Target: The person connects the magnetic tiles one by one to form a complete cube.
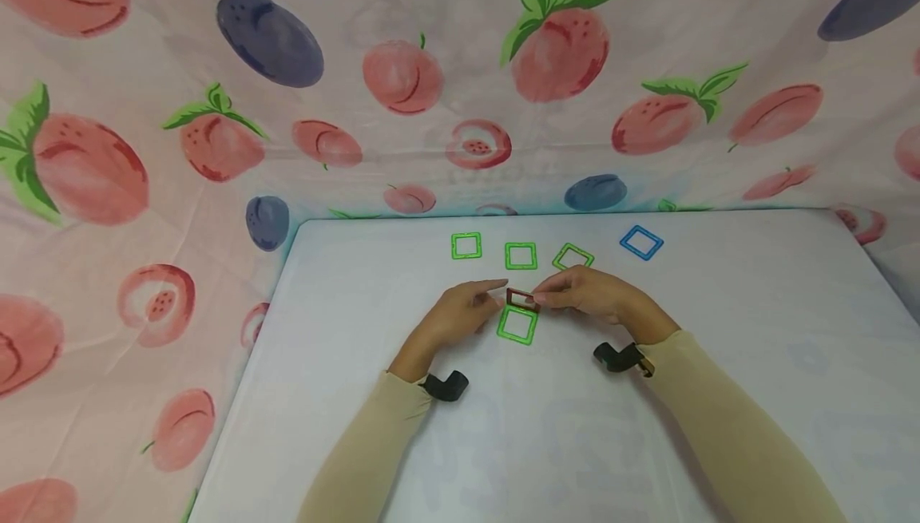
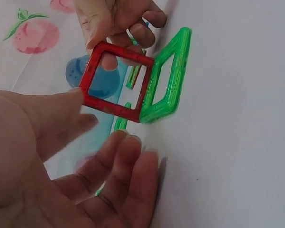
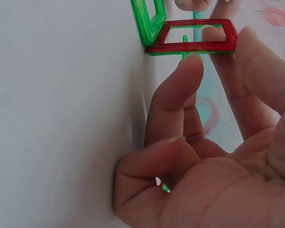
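Note:
A red square magnetic tile (image 2: pixel 116 50) stands upright along the far edge of a green square magnetic tile (image 1: pixel 517 325), which lies on the table. My right hand (image 1: pixel 592 295) pinches the red tile at its right side, thumb and fingers meeting its frame. From the other side, my left hand (image 1: pixel 463 311) reaches close, its index finger extended by the red tile's left edge. Its other fingers are loosely bent with nothing between them; whether a fingertip touches the frame I cannot tell. In the right wrist view the red tile (image 3: pixel 194 47) meets the green one at an angle.
Behind the hands lie more green square tiles: one at left (image 1: pixel 466 246), one in the middle (image 1: pixel 521 256), and another (image 1: pixel 573 255) partly covered by my right hand. A blue square tile (image 1: pixel 642 243) is farther right. A fruit-patterned cloth (image 1: pixel 446 156) hangs behind the white table (image 1: pixel 546 443).

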The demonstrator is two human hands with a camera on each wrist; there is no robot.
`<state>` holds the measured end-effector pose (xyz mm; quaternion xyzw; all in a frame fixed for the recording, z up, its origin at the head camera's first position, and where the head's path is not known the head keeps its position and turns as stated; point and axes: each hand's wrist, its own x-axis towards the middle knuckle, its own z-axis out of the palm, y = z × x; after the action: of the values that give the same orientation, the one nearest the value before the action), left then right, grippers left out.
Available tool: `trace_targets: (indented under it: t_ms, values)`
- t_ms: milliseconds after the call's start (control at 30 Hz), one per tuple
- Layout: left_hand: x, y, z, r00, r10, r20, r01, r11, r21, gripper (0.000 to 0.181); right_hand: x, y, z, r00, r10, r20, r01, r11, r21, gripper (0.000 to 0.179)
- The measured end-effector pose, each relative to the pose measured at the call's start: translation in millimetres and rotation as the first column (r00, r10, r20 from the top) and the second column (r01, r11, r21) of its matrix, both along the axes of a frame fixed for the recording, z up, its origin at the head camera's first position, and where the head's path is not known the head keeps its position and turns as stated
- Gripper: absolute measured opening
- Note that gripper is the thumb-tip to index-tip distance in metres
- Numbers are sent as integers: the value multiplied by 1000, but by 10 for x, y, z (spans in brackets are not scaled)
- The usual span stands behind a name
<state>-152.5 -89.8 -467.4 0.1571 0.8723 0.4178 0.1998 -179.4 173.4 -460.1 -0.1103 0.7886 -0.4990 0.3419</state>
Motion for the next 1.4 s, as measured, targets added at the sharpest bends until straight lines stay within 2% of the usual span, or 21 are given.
trace_targets:
  t_ms: [167, 333, 533, 833, 967, 1200, 1400]
  values:
    - [-6, 37, -29, 1000, 23, 21, -24, 998, 51, 40, -1, -9, -2, 1000, 1, 3, -1, 1000, -2, 34]
    - [4, 68, -58, 999, 32, 4, -32, 999, 22, 39, 1, -15, 23, 1000, 0, 15, 0, 1000, 0, 34]
    - [6, 52, -33, 1000, 20, -14, -20, 1000, 2, 36, 1, -30, 47, 1000, -6, 5, 6, 1000, 13, 34]
    - [-7, 36, -22, 999, 2, 35, -3, 1000, 18, 34, -12, -14, 42, 1000, -23, -15, 24, 997, 67, 36]
    - [-5, 33, -15, 998, -3, 59, 2, 1000, 22, 31, -16, 2, 44, 999, -48, 4, 48, 997, 57, 36]
    - [-11, 25, 8, 996, -10, 90, 7, 999, 34, 31, -17, -10, 59, 999, -42, 6, 41, 998, 40, 38]
    - [-30, 8, 18, 993, -37, 113, 34, 999, 35, 33, -28, -49, 67, 998, -53, -28, 56, 992, 116, 39]
